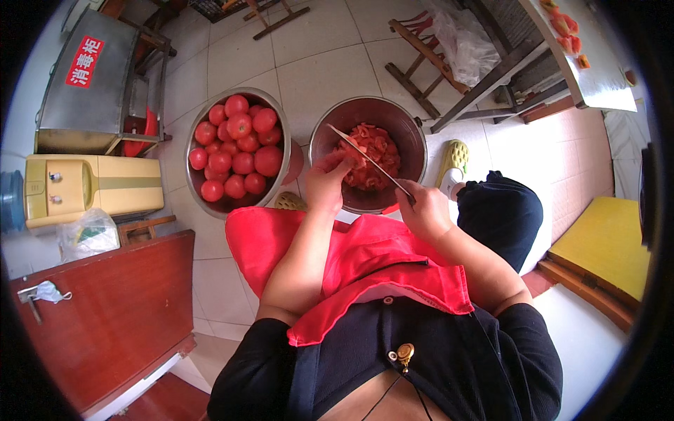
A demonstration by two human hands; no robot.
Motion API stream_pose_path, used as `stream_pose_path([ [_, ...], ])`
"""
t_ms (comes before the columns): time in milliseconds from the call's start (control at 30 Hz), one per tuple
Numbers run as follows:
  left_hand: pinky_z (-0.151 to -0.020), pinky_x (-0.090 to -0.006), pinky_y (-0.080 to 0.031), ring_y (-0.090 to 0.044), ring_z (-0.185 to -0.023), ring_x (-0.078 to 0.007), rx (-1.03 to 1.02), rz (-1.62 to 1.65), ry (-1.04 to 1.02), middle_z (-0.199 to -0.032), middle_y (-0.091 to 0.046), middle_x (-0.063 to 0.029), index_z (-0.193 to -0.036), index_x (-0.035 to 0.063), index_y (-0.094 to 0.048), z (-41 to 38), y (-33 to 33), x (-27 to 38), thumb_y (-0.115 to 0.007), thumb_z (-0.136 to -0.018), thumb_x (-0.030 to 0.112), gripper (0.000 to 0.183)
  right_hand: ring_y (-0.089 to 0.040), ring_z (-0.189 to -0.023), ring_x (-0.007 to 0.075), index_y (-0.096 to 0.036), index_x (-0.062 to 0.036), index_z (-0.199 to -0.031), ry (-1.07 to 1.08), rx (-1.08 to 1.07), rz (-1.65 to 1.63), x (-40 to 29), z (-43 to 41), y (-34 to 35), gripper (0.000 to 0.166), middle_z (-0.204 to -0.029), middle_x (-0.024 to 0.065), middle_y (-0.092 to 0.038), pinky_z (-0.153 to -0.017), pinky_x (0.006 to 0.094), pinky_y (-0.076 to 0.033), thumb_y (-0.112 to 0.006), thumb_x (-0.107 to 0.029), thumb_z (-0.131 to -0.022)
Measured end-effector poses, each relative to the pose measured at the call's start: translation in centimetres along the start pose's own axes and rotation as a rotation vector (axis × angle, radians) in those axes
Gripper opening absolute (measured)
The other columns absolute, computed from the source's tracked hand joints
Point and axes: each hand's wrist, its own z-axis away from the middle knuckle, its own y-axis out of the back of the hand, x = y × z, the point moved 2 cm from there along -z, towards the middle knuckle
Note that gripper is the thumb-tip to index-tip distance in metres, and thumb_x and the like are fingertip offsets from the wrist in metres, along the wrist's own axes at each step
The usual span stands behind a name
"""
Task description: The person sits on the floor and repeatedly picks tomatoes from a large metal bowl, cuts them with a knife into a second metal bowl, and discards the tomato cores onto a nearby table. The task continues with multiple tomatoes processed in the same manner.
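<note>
My right hand grips the handle of a knife, its long blade slanting up and left over a bucket. My left hand is at the bucket's near left side, fingertips pinched on a piece of tomato against the blade. Part of that piece is hidden by the fingers and the knife. Cut tomato pieces lie heaped in the bucket below. To its left stands a metal-rimmed basin holding several whole red tomatoes.
A table at upper right bears tomato scraps. Near it stands a folding wooden stool with a plastic bag. A water dispenser, a metal cabinet and a wooden door line the left.
</note>
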Motion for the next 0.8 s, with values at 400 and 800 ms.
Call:
stream_pose_path([
  [400, -0.083, -0.0249, -0.047, -0.059, -0.09, -0.0158, 0.089, 0.209, 0.046, -0.096, -0.061, -0.0074, -0.096, 0.0004, -0.057, -0.1, -0.2, 0.9, -0.057, -0.084, 0.004, 0.013, -0.061, -0.069, 0.0356, -0.065, -0.016, -0.098, -0.155, -0.052, 0.117, 4.9, 0.7, -2.6, 0.022, -0.073, 0.0171, -0.063, -0.062, 0.0431, -0.05, -0.054, -0.028, -0.082],
  [800, -0.086, -0.0294, -0.048, -0.06, -0.094, -0.0203, 0.06, 0.192, 0.163, -0.1, -0.061, -0.0119, -0.102, 0.0, -0.057, 0.0, -0.6, 0.8, -0.049, -0.088, 0.012, 0.02, -0.062, -0.067, 0.0339, -0.064, -0.0157, -0.099, -0.011, 0.056, 0.017, 1.2, -0.7, -0.3, 0.022, -0.072, 0.0163, -0.063, -0.06, 0.0423, -0.05, -0.056, -0.026, -0.081],
])
